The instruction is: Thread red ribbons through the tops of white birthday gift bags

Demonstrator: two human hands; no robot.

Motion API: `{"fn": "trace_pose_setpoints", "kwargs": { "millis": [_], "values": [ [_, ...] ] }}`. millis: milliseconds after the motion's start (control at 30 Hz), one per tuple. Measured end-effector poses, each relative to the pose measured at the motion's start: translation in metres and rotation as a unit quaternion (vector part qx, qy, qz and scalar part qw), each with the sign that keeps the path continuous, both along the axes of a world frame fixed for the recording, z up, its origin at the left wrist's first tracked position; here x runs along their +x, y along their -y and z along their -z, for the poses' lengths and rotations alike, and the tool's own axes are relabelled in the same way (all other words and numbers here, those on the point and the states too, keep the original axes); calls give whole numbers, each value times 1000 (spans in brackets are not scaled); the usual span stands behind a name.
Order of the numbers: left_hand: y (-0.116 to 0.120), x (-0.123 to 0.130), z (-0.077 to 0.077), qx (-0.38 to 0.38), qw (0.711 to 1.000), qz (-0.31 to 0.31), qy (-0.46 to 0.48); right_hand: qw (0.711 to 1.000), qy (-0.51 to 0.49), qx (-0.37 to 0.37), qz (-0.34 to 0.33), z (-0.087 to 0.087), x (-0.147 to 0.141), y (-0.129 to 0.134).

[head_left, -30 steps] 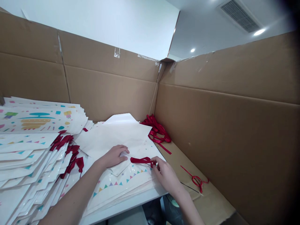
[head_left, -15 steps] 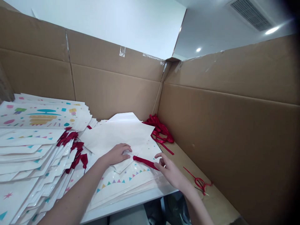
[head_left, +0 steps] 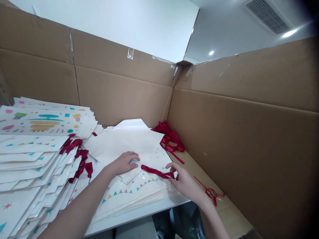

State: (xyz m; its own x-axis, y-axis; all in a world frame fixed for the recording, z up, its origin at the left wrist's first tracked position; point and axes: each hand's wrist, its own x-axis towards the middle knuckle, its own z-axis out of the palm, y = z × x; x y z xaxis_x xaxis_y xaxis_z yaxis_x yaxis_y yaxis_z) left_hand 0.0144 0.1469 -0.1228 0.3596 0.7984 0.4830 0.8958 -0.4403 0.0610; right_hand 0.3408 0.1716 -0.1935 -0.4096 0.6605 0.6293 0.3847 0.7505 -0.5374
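A white printed paper sheet (head_left: 149,190) with a colourful bunting pattern lies on the table's front part, a folded flap at its middle. My left hand (head_left: 126,163) rests on this flap, its curled fingers closed at the flap's edge. A dark red ribbon (head_left: 155,172) comes out of the sheet beside these fingertips and runs to the right. My right hand (head_left: 183,182) pinches the ribbon's far end between thumb and fingers. Behind both hands lies a plain white folded sheet (head_left: 124,142).
Stacked printed sheets (head_left: 30,176) with red ribbon bows (head_left: 78,156) fill the left side. A heap of red ribbon (head_left: 169,137) lies in the back corner. On the right is a red looped tool (head_left: 211,193), its kind unclear. Cardboard walls (head_left: 119,89) enclose the back and right.
My right hand's fingers have closed on the ribbon's end. The ribbon now looks twisted and split into strands with a gap. My left hand has stayed in place.
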Motion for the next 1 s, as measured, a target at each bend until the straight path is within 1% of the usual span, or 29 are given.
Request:
{"fn": "trace_pose_setpoints", "kwargs": {
  "millis": [167, 333, 467, 567, 633, 700, 767, 867, 1000],
  "values": [
    [-1, -1, 1, -1, 1000, -7, -1, 999, 16, -18, -30, -1, 4, -2],
    [-6, -6, 3, 6, 1000, -4, -8, 1000, 6, -3, -22, -3, 3, 0],
    [-6, -5, 3, 18, 999, -11, -31, 1000, 22, -8, -18, -1, 3, 2],
    [-1, 7, 2, 65, 995, -5, -73, 1000, 24, -3, -18, -1, 3, 3],
    [5, 22, 3, 82, 992, 25, -94, 1000, 17, 5, -23, -2, 3, 3],
    [10, 41, 6, 67, 991, 63, -97, 1000, 11, 9, -27, -3, 2, 3],
    [14, 58, 11, 42, 991, 88, -95, 1000, 5, 7, -30, -4, 1, 4],
    [12, 76, 19, 41, 991, 86, -95, 999, -4, -4, -33, -5, 0, 4],
    [1, 80, 26, 58, 992, 70, -87, 999, -6, -9, -32, -6, -1, 4]
  ]
}}
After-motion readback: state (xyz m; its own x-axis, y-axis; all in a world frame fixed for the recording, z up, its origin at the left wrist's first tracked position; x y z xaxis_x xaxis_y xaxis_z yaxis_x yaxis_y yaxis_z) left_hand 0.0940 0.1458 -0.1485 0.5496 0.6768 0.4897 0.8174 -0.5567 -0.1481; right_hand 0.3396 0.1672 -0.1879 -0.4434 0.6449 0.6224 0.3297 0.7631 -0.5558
